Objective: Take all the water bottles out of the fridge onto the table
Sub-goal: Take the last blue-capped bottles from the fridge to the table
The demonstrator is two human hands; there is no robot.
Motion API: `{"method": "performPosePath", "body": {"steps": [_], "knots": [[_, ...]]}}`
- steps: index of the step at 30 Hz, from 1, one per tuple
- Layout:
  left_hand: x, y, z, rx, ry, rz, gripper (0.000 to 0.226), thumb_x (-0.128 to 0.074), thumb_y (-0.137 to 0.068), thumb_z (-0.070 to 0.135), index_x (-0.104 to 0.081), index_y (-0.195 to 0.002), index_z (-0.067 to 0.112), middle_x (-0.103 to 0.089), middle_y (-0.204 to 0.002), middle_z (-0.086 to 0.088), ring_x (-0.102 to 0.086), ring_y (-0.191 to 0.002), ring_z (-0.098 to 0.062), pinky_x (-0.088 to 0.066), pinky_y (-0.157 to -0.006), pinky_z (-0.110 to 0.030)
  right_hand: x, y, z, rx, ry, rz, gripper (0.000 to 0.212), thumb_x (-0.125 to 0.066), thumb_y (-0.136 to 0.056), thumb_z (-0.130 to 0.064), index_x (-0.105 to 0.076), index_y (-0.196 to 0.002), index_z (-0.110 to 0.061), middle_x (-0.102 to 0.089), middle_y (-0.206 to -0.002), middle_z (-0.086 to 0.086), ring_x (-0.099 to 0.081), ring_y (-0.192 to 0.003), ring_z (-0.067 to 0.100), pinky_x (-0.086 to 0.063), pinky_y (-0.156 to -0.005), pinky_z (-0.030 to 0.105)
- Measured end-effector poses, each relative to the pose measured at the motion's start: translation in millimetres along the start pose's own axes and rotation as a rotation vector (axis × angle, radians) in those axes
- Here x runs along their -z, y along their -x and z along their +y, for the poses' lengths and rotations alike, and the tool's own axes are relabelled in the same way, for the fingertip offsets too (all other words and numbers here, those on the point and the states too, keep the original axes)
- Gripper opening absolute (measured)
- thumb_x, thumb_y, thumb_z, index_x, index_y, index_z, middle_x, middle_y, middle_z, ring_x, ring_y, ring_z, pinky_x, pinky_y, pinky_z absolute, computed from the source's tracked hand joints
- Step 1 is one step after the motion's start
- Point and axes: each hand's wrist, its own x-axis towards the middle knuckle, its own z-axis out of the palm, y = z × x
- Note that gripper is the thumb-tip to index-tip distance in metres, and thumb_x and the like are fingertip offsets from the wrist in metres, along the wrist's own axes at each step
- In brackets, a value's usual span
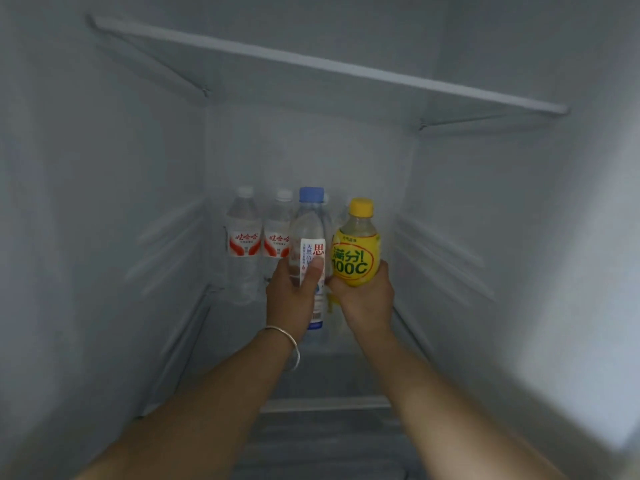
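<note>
Left hand wrapped around blue-cap bottle, right hand around yellow bottle, both inside fridge; two red-label bottles left, table unseen.

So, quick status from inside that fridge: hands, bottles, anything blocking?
Left hand gripping clear blue-capped water bottle. Right hand gripping yellow-capped, yellow-labelled drink bottle. Two clear white-capped, red-labelled water bottles at the back. Nothing blocking.

Bare forearms, silver bangle on left wrist
</note>
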Motion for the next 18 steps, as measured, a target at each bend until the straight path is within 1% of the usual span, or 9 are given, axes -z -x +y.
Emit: {"method": "performPosePath", "body": {"steps": [2,3,5,7,8,10,13,16,18], "knots": [[11,21,18,0.02,0.078,-0.017,0.041,-0.057,-0.087,0.039,-0.053,-0.121,0.017,-0.065,-0.1,0.004,-0.066,-0.092,-0.016,-0.054,-0.08,-0.031,12,22,-17,0.04,0.017,0.03,0.048,-0.08,-0.06,-0.018,-0.048,-0.095,-0.022,-0.055,-0.077,-0.016,-0.055,-0.069,0.003,-0.043,-0.058,0.02],[18,32,24,0.021,0.111,-0.031,0.041,-0.056,-0.088,0.041,-0.052,-0.123,0.02,-0.066,-0.1,0.005,-0.067,-0.092,-0.016,-0.055,-0.08,-0.033,17,36,-26,0.056,0.028,0.044,0.047,-0.08,-0.059,-0.019,-0.048,-0.094,-0.022,-0.056,-0.077,-0.016,-0.057,-0.07,0.005,-0.043,-0.057,0.019],[33,58,39,0.018,0.152,-0.074,0.037,-0.056,-0.088,0.039,-0.052,-0.12,0.022,-0.066,-0.098,0.006,-0.067,-0.088,-0.014,-0.057,-0.075,-0.029,30,68,-41,0.072,0.04,0.073,0.048,-0.08,-0.058,-0.023,-0.05,-0.096,-0.022,-0.058,-0.079,-0.013,-0.06,-0.075,0.012,-0.047,-0.06,0.024],[51,90,54,0.017,0.161,-0.141,0.031,-0.064,-0.083,0.038,-0.053,-0.108,0.025,-0.067,-0.096,0.001,-0.068,-0.084,-0.014,-0.058,-0.071,-0.028,43,105,-57,0.07,0.075,0.099,0.054,-0.077,-0.055,-0.038,-0.051,-0.1,-0.022,-0.062,-0.083,-0.007,-0.063,-0.08,0.018,-0.05,-0.066,0.03],[60,107,61,0.03,0.155,-0.176,0.034,-0.071,-0.077,0.038,-0.052,-0.102,0.026,-0.067,-0.094,0.0,-0.069,-0.081,-0.014,-0.058,-0.07,-0.029,51,125,-65,0.067,0.097,0.12,0.058,-0.073,-0.053,-0.046,-0.051,-0.101,-0.022,-0.063,-0.085,-0.004,-0.063,-0.082,0.021,-0.049,-0.068,0.031],[77,140,76,0.044,0.135,-0.236,0.046,-0.079,-0.068,0.033,-0.049,-0.101,0.02,-0.066,-0.087,0.002,-0.067,-0.076,-0.012,-0.056,-0.066,-0.024,67,165,-78,0.056,0.115,0.176,0.062,-0.069,-0.049,-0.052,-0.054,-0.101,-0.02,-0.066,-0.086,0.0,-0.064,-0.085,0.024,-0.048,-0.07,0.029],[99,189,96,0.046,0.177,-0.312,0.049,-0.082,-0.066,0.02,-0.049,-0.1,0.012,-0.065,-0.081,0.001,-0.064,-0.068,-0.006,-0.053,-0.06,-0.02,96,221,-93,0.02,0.125,0.226,0.059,-0.077,-0.052,-0.044,-0.056,-0.1,-0.018,-0.065,-0.082,-0.001,-0.064,-0.081,0.023,-0.05,-0.069,0.03],[109,238,117,0.052,0.245,-0.413,0.047,-0.08,-0.067,0.01,-0.048,-0.102,0.008,-0.063,-0.077,0.001,-0.061,-0.057,0.004,-0.048,-0.055,-0.013,133,270,-103,-0.005,0.129,0.257,0.046,-0.083,-0.061,-0.031,-0.054,-0.096,-0.021,-0.059,-0.076,-0.013,-0.058,-0.069,0.004,-0.047,-0.059,0.018],[109,271,130,0.064,0.261,-0.464,0.048,-0.081,-0.068,0.012,-0.049,-0.104,0.008,-0.063,-0.078,0.0,-0.06,-0.057,0.005,-0.048,-0.056,-0.012,161,300,-109,-0.014,0.149,0.285,0.044,-0.083,-0.061,-0.032,-0.054,-0.093,-0.023,-0.059,-0.075,-0.014,-0.059,-0.07,0.006,-0.044,-0.058,0.016]]}}
